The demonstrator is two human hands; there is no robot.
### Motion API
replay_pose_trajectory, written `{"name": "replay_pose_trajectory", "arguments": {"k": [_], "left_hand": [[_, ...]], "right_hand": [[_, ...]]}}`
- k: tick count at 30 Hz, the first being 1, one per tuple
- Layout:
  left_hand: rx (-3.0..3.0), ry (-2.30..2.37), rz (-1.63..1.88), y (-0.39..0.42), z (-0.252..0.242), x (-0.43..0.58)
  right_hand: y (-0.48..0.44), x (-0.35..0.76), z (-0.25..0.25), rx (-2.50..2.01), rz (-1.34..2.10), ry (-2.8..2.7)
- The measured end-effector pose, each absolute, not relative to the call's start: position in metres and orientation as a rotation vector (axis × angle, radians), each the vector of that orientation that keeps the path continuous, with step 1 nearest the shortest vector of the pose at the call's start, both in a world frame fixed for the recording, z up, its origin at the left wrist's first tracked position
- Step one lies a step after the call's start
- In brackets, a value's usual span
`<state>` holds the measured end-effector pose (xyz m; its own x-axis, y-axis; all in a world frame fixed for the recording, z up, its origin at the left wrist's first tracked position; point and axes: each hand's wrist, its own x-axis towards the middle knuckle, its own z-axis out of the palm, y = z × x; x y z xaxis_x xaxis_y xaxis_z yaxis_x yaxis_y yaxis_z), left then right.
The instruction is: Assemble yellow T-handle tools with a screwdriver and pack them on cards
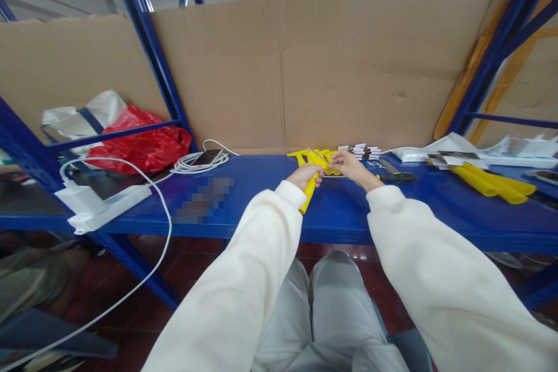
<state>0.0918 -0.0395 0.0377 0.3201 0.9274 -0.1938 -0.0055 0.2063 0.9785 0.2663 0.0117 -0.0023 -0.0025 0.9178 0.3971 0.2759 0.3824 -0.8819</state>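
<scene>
My left hand (306, 176) is closed around a yellow tubular handle (309, 194), whose lower end points toward me. A thin light strip or rod slants up from between my hands; too small to name. My right hand (347, 165) is beside it on the right, fingers pinched close to the top of that handle, and what they hold is hidden. Just behind both hands lies a heap of yellow handles (300, 155) on the blue bench (257, 186). To the right of my right hand, a tool with a black handle (399, 178) lies flat.
Small white-and-dark pieces (366, 151) are stacked behind. Yellow tubes (492, 181) lie at right, near white packaging (453, 145). At left are a power strip (111, 209), a coiled white cable (198, 164) and a red plastic bag (148, 139). Cardboard (349, 70) walls the back.
</scene>
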Motion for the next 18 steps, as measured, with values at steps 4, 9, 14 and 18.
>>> {"name": "replay_pose_trajectory", "arguments": {"k": [4, 9, 14, 18], "left_hand": [[1.178, 1.014, 0.848, -0.040, 0.037, 0.092], [1.172, 0.973, 0.844, -0.043, 0.039, 0.092], [1.151, 0.945, 0.839, -0.043, 0.040, 0.092], [1.134, 0.949, 0.830, -0.041, 0.039, 0.092]], "right_hand": [[0.013, 0.267, -0.004, -1.105, 0.688, -1.539], [0.013, 0.269, -0.003, -1.180, 0.621, -1.508], [0.008, 0.269, 0.000, -1.209, 0.760, -1.438], [0.001, 0.268, 0.001, -1.233, 0.868, -1.420]]}}
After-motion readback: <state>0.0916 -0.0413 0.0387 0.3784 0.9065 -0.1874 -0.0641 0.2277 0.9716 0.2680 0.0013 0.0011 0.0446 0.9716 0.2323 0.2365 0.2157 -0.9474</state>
